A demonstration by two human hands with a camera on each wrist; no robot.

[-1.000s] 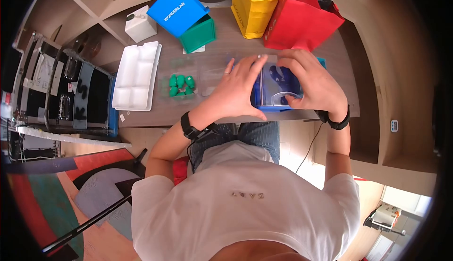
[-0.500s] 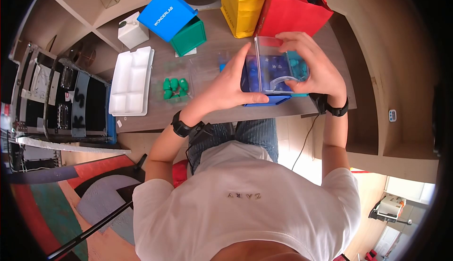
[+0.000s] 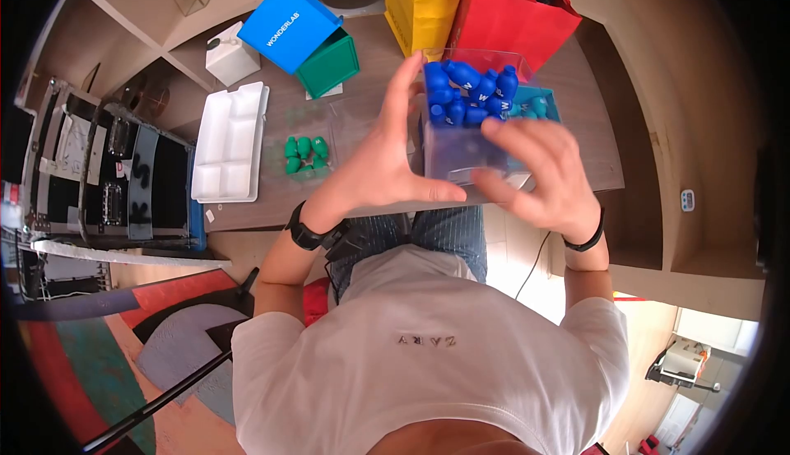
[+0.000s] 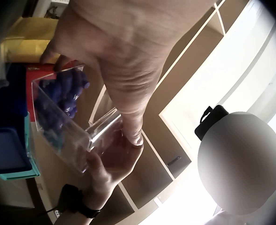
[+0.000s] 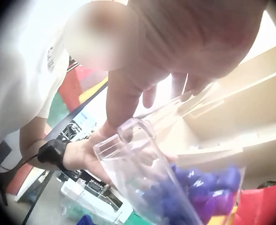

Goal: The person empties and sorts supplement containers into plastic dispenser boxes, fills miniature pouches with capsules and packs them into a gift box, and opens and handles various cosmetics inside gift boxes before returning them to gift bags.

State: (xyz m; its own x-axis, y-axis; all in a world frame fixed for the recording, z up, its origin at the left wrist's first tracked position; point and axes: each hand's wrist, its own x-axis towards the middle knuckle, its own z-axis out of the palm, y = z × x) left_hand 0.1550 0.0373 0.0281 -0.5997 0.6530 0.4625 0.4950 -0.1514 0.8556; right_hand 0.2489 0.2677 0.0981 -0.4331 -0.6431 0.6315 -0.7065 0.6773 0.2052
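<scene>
A clear plastic box [image 3: 465, 150] is tilted between my hands, with small blue bottles [image 3: 481, 93] marked with white letters heaped toward its far end. My left hand [image 3: 370, 150] holds its left side, fingers up along the wall and thumb across the near edge. Curled over the near right corner, my right hand [image 3: 547, 171] grips the box there. In the right wrist view, the clear box [image 5: 142, 173] shows its rim beside the right hand [image 5: 175, 42]. The left wrist view has the left hand [image 4: 124, 56] over the box, its thumb close to the other hand.
A teal box of small teal bottles [image 3: 531, 107] stands behind the right hand. Green bottles [image 3: 306, 155] sit in a clear tray to the left, near a white divided tray [image 3: 230, 146]. Blue box [image 3: 288, 23], green box [image 3: 329, 64], yellow bag [image 3: 424, 15] and red bag [image 3: 514, 23] stand behind.
The clear box has tipped, and the blue bottles have gathered toward its far end. My right hand has come lower and nearer along the box; the left stays at its left side.
</scene>
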